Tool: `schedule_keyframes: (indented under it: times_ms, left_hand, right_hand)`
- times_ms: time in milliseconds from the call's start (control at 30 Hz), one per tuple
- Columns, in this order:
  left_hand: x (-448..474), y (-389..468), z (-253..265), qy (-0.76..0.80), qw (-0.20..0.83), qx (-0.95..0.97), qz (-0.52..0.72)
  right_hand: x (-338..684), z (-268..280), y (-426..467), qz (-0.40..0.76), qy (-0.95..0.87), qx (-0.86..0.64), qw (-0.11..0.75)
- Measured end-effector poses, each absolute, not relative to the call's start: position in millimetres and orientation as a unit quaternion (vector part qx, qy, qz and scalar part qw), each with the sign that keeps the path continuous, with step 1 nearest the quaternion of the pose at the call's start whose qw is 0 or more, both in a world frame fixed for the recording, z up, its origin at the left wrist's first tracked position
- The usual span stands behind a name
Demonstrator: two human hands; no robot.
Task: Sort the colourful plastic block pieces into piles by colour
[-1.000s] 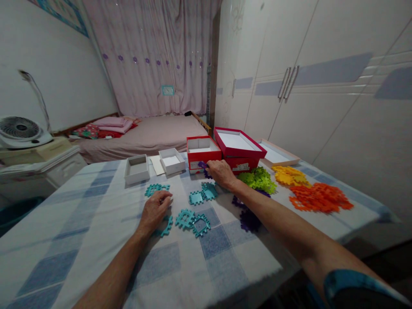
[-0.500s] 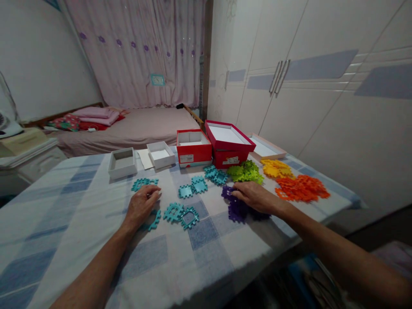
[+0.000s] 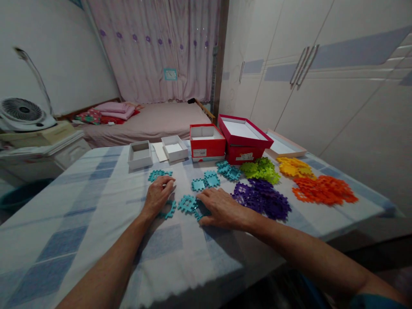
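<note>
My left hand point(image 3: 158, 196) rests on the cloth with its fingers curled in, and nothing shows between thumb and forefinger. It lies between a teal notched building piece point(image 3: 156, 174) behind it and a teal frame piece point(image 3: 171, 209) by its wrist, partly hidden. My right hand point(image 3: 220, 207) has thumb and fingers closed around the edges of another teal notched frame point(image 3: 201, 210), which it partly covers. Touching that frame on the left is a teal notched square point(image 3: 187, 204). Farther back lie two joined teal pieces point(image 3: 205, 181) and a small teal heap point(image 3: 228, 170).
Purple pieces point(image 3: 262, 197) lie beside my right forearm, with green point(image 3: 260, 170), yellow point(image 3: 295, 167) and orange heaps point(image 3: 325, 190) beyond. Along the back stand a grey box point(image 3: 140, 161), a white box point(image 3: 174, 153), a red box point(image 3: 207, 148) and a crimson lidded box point(image 3: 246, 152).
My right hand has moved left from the purple pieces onto a teal frame. The left hand stays curled among the teal pieces. The view has turned left.
</note>
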State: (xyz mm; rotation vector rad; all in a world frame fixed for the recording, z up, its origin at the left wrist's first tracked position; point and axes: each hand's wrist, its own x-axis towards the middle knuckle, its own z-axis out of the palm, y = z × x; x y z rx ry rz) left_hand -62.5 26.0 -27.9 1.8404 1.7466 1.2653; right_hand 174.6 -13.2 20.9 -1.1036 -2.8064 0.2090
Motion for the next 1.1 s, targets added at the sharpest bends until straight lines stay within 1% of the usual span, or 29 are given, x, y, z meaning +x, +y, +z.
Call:
schedule_keyframes:
  times_ms: [167, 300, 400, 567, 700, 767, 933, 1100]
  left_hand:
    - [-62, 26, -27, 0.609, 0.151, 0.642, 0.441]
    - [-61, 27, -27, 0.610, 0.158, 0.629, 0.455]
    - [-63, 28, -28, 0.612, 0.158, 0.620, 0.464]
    - [-67, 30, -34, 0.611, 0.230, 0.575, 0.494]
    - [-66, 29, -33, 0.606, 0.266, 0.544, 0.515]
    - [-64, 28, -31, 0.606, 0.283, 0.525, 0.526]
    - [-63, 27, -28, 0.613, 0.317, 0.484, 0.539]
    - [-63, 27, -31, 0.601, 0.305, 0.494, 0.549]
  right_hand:
    - [181, 23, -11, 0.092, -0.907, -0.406, 0.058]
    - [182, 37, -7, 0.085, -0.900, -0.417, 0.098]
    - [163, 34, -3, 0.076, -0.907, -0.399, 0.115]
    - [129, 12, 1, 0.059, -0.925, -0.365, 0.081]
    - [125, 6, 2, 0.070, -0.921, -0.376, 0.079]
    - [127, 10, 4, 0.101, -0.916, -0.380, 0.087]
    - [130, 25, 9, 0.152, -0.897, -0.392, 0.139]
    - [126, 23, 7, 0.172, -0.908, -0.374, 0.080]
